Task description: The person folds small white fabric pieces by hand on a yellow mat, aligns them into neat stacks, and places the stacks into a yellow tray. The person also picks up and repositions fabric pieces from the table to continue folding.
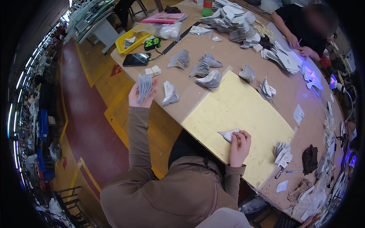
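Past the table's left edge, my left hand holds a bundle of grey cut fabric pieces, palm turned up and thumb beside it. My right hand is over the yellow sheet, fingers pinched at the end of a small white and grey cut piece lying on it. Close to my left hand are a white and grey stack and a small banded white bundle. Several more grey stacks, such as a fanned one, lie beyond the yellow sheet.
A phone, a green and black device and a yellow tray sit at the far left. Tall piles stand at the back. Across the table a person works beside a purple-lit lamp. A dark cloth lies right.
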Available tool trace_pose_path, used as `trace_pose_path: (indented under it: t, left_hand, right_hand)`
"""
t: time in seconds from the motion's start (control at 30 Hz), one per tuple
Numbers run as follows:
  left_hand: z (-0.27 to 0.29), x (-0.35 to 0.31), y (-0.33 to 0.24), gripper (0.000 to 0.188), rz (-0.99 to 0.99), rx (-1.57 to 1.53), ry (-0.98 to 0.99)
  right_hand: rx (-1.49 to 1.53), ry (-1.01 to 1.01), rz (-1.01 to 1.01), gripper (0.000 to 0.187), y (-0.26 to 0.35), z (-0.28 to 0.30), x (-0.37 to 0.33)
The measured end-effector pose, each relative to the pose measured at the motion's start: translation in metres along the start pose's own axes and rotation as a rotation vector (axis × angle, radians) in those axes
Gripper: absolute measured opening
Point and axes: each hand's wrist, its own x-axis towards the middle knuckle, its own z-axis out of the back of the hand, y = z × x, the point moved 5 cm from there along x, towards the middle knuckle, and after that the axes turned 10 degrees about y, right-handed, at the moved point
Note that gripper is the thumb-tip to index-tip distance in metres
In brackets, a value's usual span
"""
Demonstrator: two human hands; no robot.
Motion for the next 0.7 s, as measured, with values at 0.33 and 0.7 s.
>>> trace_pose_path:
  t: [0.33, 0.7]
  left_hand:
    - [0.013, 0.038, 0.071, 0.053, 0.22, 0.66, 0.012]
    - [0.003, 0.035, 0.058, 0.047, 0.201, 0.396, -0.099]
  right_hand:
    - [-0.011, 0.01, -0.015, 0.009, 0.0, 0.0, 0.0]
    - [-0.055, 0.021, -0.014, 0.01, 0.0, 0.0, 0.0]
